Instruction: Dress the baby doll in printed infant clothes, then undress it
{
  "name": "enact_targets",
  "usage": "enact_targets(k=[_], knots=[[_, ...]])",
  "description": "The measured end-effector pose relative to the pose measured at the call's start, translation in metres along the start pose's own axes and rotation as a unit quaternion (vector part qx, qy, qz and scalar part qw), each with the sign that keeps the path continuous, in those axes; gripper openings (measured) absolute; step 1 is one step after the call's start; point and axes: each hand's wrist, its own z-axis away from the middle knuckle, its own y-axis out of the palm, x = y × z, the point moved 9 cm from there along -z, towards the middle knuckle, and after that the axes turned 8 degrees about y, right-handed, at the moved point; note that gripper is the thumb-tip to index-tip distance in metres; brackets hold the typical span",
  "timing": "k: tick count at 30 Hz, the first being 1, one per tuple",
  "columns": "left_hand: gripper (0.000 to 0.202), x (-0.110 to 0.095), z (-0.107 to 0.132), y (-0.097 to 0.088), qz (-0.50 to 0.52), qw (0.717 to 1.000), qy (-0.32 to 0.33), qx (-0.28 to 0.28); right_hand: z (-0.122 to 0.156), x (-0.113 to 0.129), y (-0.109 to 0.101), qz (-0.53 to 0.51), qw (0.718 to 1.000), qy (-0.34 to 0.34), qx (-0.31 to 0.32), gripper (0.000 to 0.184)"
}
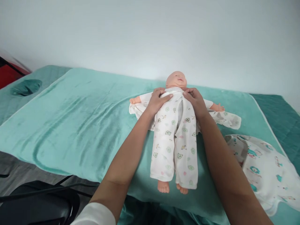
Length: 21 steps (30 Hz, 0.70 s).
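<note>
White printed trousers [164,140] lie lengthwise down doll [176,79], top end between left hand [157,100] and right hand [196,101], equally near; fingers pinch its edges.

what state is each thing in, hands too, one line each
doll: on its back, arms out
pants: worn, reaching the chest
shirt: worn
top: spread under the doll
cloth: bunched up
sheet: rumpled
left hand: on the pants' waist
right hand: on the pants' waist
</note>
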Motion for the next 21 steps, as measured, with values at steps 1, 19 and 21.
enact_targets(k=[1,19,21], knots=[[0.024,-0.002,0.002,-0.001,-0.008,1.000,0.005,0.000,0.001,0.000,0.000,-0.003,1.000,-0.002,0.004,0.036],[0.023,-0.046,0.030,-0.001,-0.115,0.988,0.099,0.038,0.031,0.028,-0.001,0.084,0.995,-0.041,0.032,0.042],[0.023,-0.045,0.031,-0.005,-0.133,0.986,0.098,0.025,0.045,0.035,-0.004,0.103,0.993,-0.057,0.022,0.045]])
